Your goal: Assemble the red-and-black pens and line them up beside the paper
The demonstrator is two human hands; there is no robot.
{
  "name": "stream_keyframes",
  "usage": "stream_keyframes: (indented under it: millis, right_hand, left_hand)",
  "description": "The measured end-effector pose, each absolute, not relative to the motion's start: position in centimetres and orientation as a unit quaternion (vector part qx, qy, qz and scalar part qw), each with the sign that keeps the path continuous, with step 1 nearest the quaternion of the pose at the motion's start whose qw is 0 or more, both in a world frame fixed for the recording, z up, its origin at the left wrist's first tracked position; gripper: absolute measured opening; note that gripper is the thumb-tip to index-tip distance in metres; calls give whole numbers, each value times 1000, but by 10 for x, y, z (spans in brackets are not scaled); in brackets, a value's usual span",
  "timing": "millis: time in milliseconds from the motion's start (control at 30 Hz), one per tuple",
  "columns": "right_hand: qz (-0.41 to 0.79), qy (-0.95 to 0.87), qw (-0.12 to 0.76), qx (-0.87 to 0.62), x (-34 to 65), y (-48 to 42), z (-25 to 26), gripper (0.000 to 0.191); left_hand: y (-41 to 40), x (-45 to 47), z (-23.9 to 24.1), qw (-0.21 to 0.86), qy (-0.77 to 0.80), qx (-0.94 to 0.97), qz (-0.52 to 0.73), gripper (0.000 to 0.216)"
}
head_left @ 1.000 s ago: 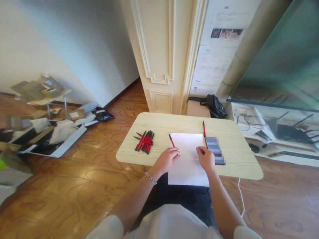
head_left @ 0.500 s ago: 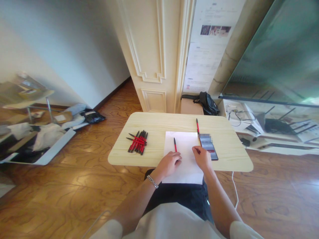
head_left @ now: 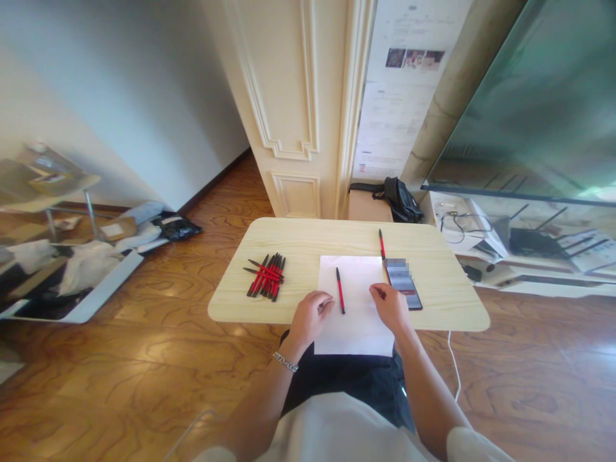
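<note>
Your left hand (head_left: pixel 310 316), over left edge of white rectangular paper sheet (head_left: pixel 353 333): fingers loosely curled, thumb apart from fingertips, nothing between. Slim red pen with black ends (head_left: pixel 341 292) lies on sheet, just right of that hand, tip pointing away from you. Your right hand (head_left: pixel 392 308), over sheet's right side: fingers curled inward; cannot tell whether tips press together. Beside it, dark flat phone (head_left: pixel 403 282) on pale wood-grain table (head_left: pixel 447 269). Crisscrossed red-and-black pen pile (head_left: pixel 266 276) sits farther left.

Matt paper sheet (head_left: pixel 357 335), glossy wood floor (head_left: pixel 129 369)
</note>
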State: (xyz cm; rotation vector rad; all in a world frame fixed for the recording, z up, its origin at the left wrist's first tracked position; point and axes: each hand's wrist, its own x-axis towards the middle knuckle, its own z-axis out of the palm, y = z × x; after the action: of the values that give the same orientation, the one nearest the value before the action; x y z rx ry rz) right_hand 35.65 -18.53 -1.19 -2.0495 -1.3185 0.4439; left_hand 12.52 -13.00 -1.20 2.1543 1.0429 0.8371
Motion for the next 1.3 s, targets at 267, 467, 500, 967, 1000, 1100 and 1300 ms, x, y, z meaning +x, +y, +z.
stream_keyframes:
  millis: [267,467,500,967,1000,1100,1300]
  right_hand:
    - [176,-513,322,-776,344,-185,-15,24]
    - [175,-529,304,-773,341,-181,-16,22]
    - [174,-533,302,-771,340,-180,-16,21]
    - [172,-549,304,-759,334,-177,-14,21]
    - [172,-548,305,-760,334,-177,-14,22]
    - [170,-547,308,-760,336,-177,-13,22]
    - [171,-550,325,-750,335,-177,-13,23]
  left_hand:
    - [-133,120,-27,249,440,804,312,16]
    - [-132,121,-27,246,436,811,304,17]
    - [-132,120,-27,246,434,812,303,17]
    - [-133,121,-27,254,443,805,302,18]
    - [-133,120,-26,257,444,804,301,18]
    - [-132,120,-23,268,446,800,300,18]
    - [-120,124,-15,242,463,807,276,21]
